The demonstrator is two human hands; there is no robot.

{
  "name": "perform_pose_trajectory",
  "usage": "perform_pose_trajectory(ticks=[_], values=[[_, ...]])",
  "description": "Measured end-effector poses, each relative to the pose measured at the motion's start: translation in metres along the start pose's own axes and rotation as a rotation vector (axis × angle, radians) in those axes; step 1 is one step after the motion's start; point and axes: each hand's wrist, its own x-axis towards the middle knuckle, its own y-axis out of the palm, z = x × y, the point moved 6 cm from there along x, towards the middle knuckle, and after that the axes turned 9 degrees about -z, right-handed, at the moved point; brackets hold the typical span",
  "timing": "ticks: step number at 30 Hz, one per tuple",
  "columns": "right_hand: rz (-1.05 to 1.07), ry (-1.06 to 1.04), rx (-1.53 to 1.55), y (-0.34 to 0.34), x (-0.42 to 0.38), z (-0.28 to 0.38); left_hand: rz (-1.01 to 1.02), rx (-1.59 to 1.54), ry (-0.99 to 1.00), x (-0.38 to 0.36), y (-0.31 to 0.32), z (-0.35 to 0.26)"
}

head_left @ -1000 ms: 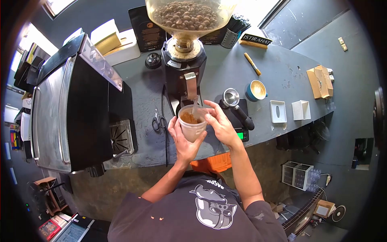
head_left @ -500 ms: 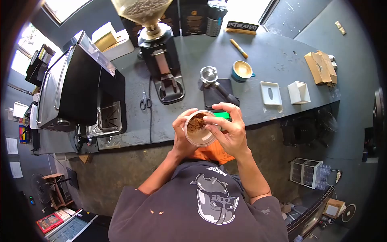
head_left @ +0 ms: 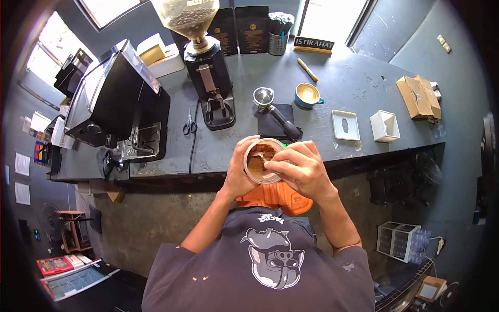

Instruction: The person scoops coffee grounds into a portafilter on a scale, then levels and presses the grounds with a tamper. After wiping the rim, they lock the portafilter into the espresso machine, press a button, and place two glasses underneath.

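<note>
My left hand (head_left: 240, 169) is wrapped round a clear round container (head_left: 263, 177) with brown powder inside, held in front of my chest. Over its right side, my right hand (head_left: 303, 167) has its fingers pinched together, the tips at the container's mouth. Something small and pale shows by those fingertips, too small to name. Beyond my hands, a portafilter (head_left: 282, 120) rests across a black scale (head_left: 271, 114). A blue cup of coffee (head_left: 308, 95) stands to its right.
A black grinder (head_left: 208, 73) with beans on top stands behind the left part of the counter (head_left: 171, 167). Scissors (head_left: 189, 125), an espresso machine (head_left: 112, 93), a white tray (head_left: 345, 125), a white square holder (head_left: 384, 126) and a cardboard box (head_left: 417, 97) are also there.
The view has tilted upward a little. My right hand's fingers have drawn closer together at the container's mouth, and the green patch behind is now mostly hidden.
</note>
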Motion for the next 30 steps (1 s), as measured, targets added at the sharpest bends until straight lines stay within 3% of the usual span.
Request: perform_pose_trajectory(ticks=[3,8,14,18,22,27,30], values=[[-0.035,0.031,0.024,0.003,0.003,-0.004,-0.117,-0.03,-0.073,-0.007,-0.012,0.01],[0.003,0.183,0.077,0.054,-0.023,0.0,-0.065,0.344,0.014,-0.022,-0.042,0.018],[0.084,0.29,0.09,0.086,-0.036,0.0,-0.092,0.13,-0.124,-0.053,-0.05,0.058],[-0.068,0.252,-0.001,0.074,-0.023,-0.015,-0.074,0.292,0.044,-0.025,-0.041,0.048],[-0.052,0.252,-0.105,0.08,-0.024,-0.024,-0.09,0.245,0.065,-0.004,-0.036,0.053],[-0.176,0.43,-0.049,0.09,-0.037,-0.041,-0.133,0.206,0.073,0.004,-0.026,0.064],[-0.275,0.671,0.097,0.092,-0.04,-0.055,-0.147,0.223,0.068,0.011,-0.021,0.065]])
